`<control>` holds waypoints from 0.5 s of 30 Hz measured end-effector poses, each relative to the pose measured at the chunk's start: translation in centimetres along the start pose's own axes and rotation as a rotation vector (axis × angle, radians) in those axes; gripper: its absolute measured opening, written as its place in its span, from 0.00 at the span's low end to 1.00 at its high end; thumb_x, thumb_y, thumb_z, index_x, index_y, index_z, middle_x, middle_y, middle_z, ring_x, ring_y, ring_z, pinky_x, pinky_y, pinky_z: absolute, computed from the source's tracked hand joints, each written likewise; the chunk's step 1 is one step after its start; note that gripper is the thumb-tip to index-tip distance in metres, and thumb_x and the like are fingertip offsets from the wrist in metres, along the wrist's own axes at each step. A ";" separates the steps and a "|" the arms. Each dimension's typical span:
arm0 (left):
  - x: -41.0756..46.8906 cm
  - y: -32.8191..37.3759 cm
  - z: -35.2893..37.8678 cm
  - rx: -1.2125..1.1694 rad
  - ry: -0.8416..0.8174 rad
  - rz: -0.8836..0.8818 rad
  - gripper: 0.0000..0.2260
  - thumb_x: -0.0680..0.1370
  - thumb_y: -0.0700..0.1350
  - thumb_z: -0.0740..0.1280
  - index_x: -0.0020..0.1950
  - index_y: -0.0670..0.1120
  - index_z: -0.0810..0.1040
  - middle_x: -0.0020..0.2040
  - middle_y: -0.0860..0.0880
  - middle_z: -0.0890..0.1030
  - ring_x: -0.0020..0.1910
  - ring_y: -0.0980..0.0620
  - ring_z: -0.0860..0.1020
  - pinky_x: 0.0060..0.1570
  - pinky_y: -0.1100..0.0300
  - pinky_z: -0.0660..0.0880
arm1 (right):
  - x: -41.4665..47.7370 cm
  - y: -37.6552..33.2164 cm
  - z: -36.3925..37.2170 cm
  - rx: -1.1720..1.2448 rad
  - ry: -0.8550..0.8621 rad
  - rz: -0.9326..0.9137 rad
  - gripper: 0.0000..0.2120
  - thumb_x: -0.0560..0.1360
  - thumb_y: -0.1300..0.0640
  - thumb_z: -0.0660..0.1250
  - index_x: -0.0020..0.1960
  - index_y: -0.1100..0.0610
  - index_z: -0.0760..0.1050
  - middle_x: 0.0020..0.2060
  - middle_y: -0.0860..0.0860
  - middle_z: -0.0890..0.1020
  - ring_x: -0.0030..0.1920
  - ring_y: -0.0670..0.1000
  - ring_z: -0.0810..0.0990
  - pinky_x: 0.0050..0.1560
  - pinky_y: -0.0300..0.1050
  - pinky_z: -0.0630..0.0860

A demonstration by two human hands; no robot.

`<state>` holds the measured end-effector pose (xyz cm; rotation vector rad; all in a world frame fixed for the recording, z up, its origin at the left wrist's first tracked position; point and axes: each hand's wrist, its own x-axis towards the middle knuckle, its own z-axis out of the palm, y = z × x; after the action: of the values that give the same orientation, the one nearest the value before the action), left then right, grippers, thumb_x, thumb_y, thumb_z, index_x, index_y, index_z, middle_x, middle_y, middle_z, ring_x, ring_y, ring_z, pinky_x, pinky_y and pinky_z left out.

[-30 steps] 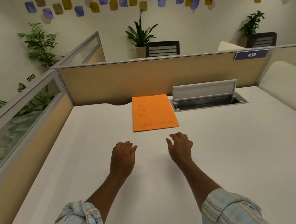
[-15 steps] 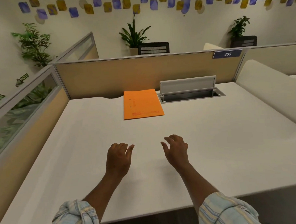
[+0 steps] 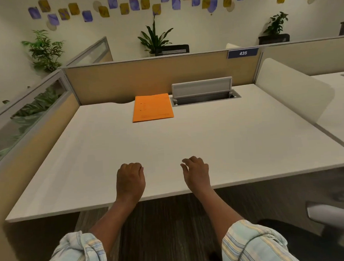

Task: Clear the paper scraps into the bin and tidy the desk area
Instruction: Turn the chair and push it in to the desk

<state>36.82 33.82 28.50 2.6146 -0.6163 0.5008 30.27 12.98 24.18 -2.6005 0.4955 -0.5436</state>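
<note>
An orange folder (image 3: 152,107) lies flat at the back of the white desk (image 3: 217,140), just left of an open cable hatch (image 3: 205,97). My left hand (image 3: 130,180) hovers over the desk's front edge with its fingers curled under and nothing in it. My right hand (image 3: 196,174) hovers beside it, fingers loosely bent and apart, also holding nothing. No paper scraps and no bin show in the head view.
Tan partition walls (image 3: 154,77) close the desk at the back and left, with a white divider (image 3: 290,90) on the right. A grey chair arm (image 3: 335,215) juts in at the lower right over dark floor (image 3: 162,230). Potted plants stand behind the partitions.
The view has pulled back from the desk, so its front edge and the floor now show. Both hands have drawn back toward that edge, and the left hand's fingers have curled in.
</note>
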 end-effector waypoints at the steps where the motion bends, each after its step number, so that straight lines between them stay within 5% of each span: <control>1: -1.1 0.5 -0.2 -0.008 0.002 0.002 0.05 0.75 0.37 0.65 0.40 0.39 0.79 0.33 0.43 0.81 0.34 0.42 0.74 0.34 0.50 0.72 | -1.0 0.2 -0.4 0.015 -0.011 0.005 0.11 0.80 0.53 0.58 0.55 0.54 0.78 0.46 0.50 0.82 0.46 0.52 0.77 0.44 0.46 0.69; 4: -3.9 2.1 -1.0 -0.060 0.011 0.016 0.08 0.77 0.39 0.64 0.40 0.40 0.78 0.32 0.44 0.78 0.32 0.45 0.72 0.32 0.54 0.67 | -4.2 0.3 -1.7 0.109 -0.062 0.069 0.14 0.82 0.50 0.54 0.47 0.55 0.74 0.34 0.47 0.78 0.34 0.48 0.74 0.35 0.42 0.66; 9: -7.6 5.2 -2.5 -0.110 -0.061 0.043 0.22 0.80 0.50 0.60 0.26 0.47 0.65 0.21 0.52 0.65 0.22 0.52 0.64 0.26 0.60 0.55 | -9.6 0.8 -3.8 0.147 -0.097 0.110 0.18 0.81 0.47 0.52 0.42 0.55 0.72 0.32 0.50 0.78 0.33 0.52 0.77 0.35 0.48 0.73; 15: -12.3 6.8 -3.2 -0.078 -0.072 0.088 0.23 0.79 0.53 0.60 0.25 0.51 0.61 0.20 0.59 0.59 0.18 0.61 0.57 0.21 0.68 0.49 | -16.1 2.0 -5.1 0.133 -0.067 0.161 0.17 0.81 0.48 0.55 0.38 0.54 0.72 0.30 0.49 0.78 0.30 0.50 0.75 0.31 0.45 0.69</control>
<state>22.40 33.88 28.09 2.5495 -0.7613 0.4018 13.66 16.35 22.71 -2.4181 0.6183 -0.4190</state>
